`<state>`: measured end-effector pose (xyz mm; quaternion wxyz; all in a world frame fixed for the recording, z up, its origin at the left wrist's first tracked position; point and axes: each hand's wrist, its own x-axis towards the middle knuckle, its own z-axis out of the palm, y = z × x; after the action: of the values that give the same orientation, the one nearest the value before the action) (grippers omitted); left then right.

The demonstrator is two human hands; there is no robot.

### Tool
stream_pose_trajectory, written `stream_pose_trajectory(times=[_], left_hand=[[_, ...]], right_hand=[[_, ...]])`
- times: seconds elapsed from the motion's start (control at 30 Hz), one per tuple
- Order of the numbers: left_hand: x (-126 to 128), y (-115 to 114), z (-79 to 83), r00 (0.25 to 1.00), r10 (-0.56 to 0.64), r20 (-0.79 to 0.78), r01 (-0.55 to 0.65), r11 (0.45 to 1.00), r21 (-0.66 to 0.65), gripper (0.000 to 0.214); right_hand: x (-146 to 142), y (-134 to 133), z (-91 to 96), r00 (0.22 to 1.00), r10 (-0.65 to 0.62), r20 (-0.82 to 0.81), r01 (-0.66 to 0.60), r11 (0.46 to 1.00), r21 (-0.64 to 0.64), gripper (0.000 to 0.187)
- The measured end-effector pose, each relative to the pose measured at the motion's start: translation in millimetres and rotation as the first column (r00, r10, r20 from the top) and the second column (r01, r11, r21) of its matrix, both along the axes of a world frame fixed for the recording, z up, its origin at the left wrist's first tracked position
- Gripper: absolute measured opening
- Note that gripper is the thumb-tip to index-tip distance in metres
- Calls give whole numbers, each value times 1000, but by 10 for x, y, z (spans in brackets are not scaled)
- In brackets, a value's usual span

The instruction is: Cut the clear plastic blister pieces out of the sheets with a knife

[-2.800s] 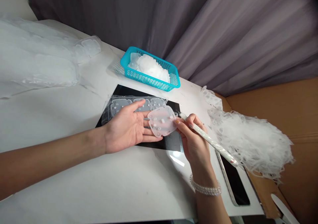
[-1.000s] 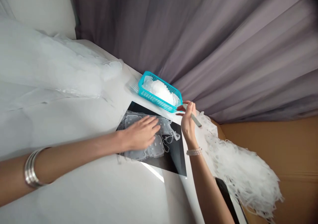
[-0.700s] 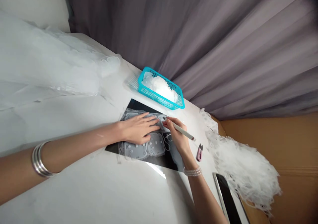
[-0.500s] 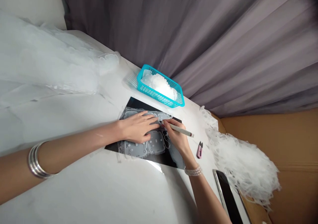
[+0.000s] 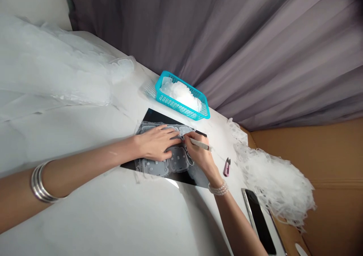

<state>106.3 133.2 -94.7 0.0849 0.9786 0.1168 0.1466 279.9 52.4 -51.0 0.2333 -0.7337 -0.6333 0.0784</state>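
Observation:
My left hand lies flat with its fingers spread, pressing on a translucent plastic sheet marked with rounded, frosted shapes. Under the sheet is a black board, its corners showing. My right hand grips a slim, pale pen-shaped tool. Its tip is down at the sheet, just beside my left fingertips; the tip itself is too small to make out. Right of my right hand lies a pair of pink-handled thread snips.
A turquoise basket holding white pieces stands behind the board. Translucent sheets are heaped at the left. Stringy white offcuts pile up at the right, near a dark-screened device. A grey curtain hangs behind the white table.
The pen-shaped tool has swung and tilted in my right hand, so less of its handle sticks out to the right. My left hand stays on the sheet. The view has shifted slightly.

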Motion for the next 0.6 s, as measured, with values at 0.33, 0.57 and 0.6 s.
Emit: stream_pose_trajectory(times=[0.33, 0.57, 0.6], left_hand=[[-10, -8, -45, 1000, -10, 29, 10, 1000, -10, 48], [-30, 19, -84, 999, -20, 48, 23, 998, -60, 50], [-37, 21, -79, 999, -24, 35, 26, 998, -63, 49]], right_hand=[[14, 0, -287, 987, 107, 118, -116, 990, 74, 29], [-122, 74, -264, 980, 150, 134, -151, 989, -4, 27], [-172, 81, -269, 983, 133, 126, -133, 991, -7, 28]])
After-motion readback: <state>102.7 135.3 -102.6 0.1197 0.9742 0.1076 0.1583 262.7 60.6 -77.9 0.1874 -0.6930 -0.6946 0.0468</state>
